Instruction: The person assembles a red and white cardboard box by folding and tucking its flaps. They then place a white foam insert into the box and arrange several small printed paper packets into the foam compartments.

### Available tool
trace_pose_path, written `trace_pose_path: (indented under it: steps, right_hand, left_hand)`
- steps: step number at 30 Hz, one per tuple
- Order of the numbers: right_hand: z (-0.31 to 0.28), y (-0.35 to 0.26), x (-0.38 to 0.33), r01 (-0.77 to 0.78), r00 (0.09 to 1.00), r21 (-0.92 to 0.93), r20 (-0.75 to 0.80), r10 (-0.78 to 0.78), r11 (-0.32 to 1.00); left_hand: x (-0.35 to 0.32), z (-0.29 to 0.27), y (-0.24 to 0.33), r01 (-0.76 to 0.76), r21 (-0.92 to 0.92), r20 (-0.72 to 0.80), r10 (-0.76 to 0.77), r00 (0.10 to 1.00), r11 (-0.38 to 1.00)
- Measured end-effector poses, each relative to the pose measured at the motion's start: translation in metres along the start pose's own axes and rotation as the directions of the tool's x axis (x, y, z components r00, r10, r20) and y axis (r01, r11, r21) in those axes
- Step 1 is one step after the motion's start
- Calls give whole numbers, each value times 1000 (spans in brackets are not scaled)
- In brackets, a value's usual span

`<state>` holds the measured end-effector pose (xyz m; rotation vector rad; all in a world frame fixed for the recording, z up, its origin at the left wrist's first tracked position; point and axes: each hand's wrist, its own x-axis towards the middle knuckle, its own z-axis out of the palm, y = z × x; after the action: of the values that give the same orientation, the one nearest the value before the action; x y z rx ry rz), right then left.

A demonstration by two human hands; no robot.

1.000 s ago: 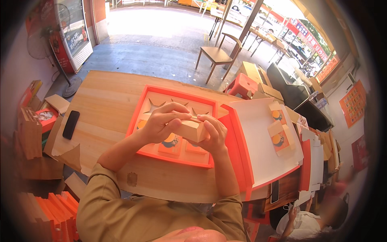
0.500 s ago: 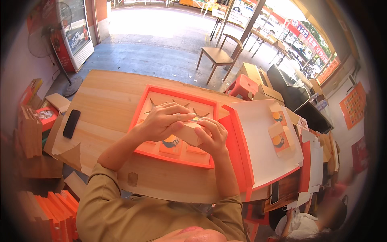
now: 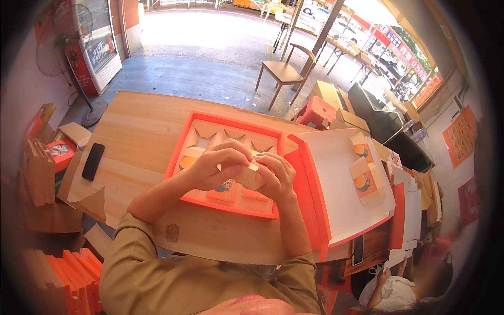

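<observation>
In front of me, above an orange-red gift box [image 3: 181, 144], I hold a small pale cardboard box [image 3: 249, 178]. My right hand [image 3: 277, 174] grips its right side, fingers curled over the top. My left hand [image 3: 223, 164] pinches at its upper edge, thumb and fingers bent together near my right fingertips. What lies between the fingertips is hidden. Below, the gift box has an insert with star-shaped cut openings [image 3: 204, 137] at its far side. A small printed box with an orange disc [image 3: 186, 162] sits in it, left of my hands.
Right of the gift box lies a white-lined red lid [image 3: 336, 199] with small printed boxes [image 3: 363, 184] on it. A black phone [image 3: 93, 161] rests on the wooden table [image 3: 142, 121] at left. Beyond stand a chair [image 3: 284, 72] and red stool [image 3: 316, 111]. Another person [image 3: 396, 291] is at lower right.
My left hand has drawn back slightly and its fingers have lifted from the top of the small cardboard box, uncovering more of its upper edge. The right hand has barely moved.
</observation>
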<state>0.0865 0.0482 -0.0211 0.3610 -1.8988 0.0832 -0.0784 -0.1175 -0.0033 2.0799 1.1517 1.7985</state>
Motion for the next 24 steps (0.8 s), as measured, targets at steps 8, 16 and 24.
trace_pose_path:
  steps: [8, 16, 24]
  right_hand:
    - [2, 0, -5, 12, 1000, 2, -6, -12, 1000]
    - [-3, -2, -3, 117, 993, -108, 27, -114, 987]
    - [-2, -2, -6, 125, 992, -140, 13, -125, 982]
  left_hand:
    - [1, 0, 0, -16, -9, -9, 16, 1000, 1000]
    - [-1, -2, -2, 62, -100, -1, -63, 998, 993]
    - [-5, -5, -11, 162, -202, -26, -170, 985, 966]
